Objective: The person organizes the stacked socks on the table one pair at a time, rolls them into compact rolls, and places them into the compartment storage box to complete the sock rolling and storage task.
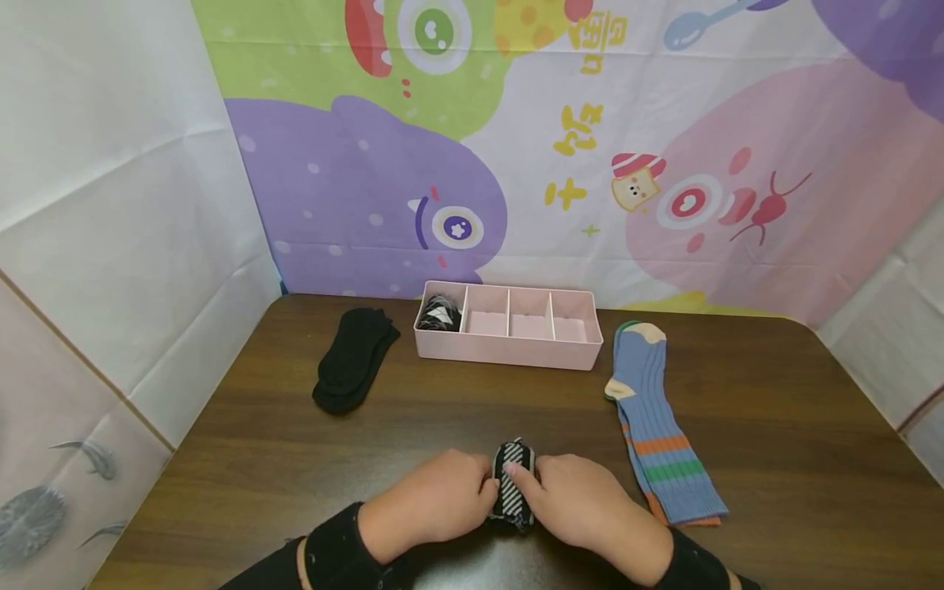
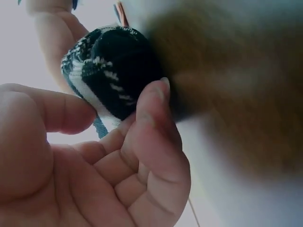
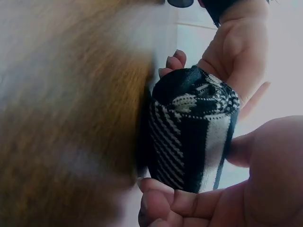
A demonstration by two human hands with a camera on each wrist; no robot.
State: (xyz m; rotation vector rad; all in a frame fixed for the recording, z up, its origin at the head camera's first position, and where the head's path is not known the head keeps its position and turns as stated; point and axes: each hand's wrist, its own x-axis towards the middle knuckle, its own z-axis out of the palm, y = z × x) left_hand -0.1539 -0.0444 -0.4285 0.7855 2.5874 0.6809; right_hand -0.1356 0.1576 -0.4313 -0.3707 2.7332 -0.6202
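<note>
A black-and-white patterned sock (image 1: 510, 501), rolled into a thick bundle, lies on the table close to the person, between both hands. My left hand (image 1: 446, 496) grips its left end, thumb and curled fingers on either side of the roll in the left wrist view. From the right, my right hand (image 1: 583, 498) holds the other end, its thumb laid over the striped top. The right wrist view shows the rolled sock (image 3: 189, 127) with its coiled, dark end and diagonal stripes, fingers of the right hand (image 3: 203, 203) curled under it.
A pink box (image 1: 509, 351) with several compartments stands at the back; a black-and-white rolled bundle (image 1: 440, 315) sits in its leftmost one. Flat black socks (image 1: 354, 360) lie left of it, and blue socks (image 1: 649, 393) with orange and green bands lie right. A cartoon-print cloth (image 1: 546, 246) hangs behind.
</note>
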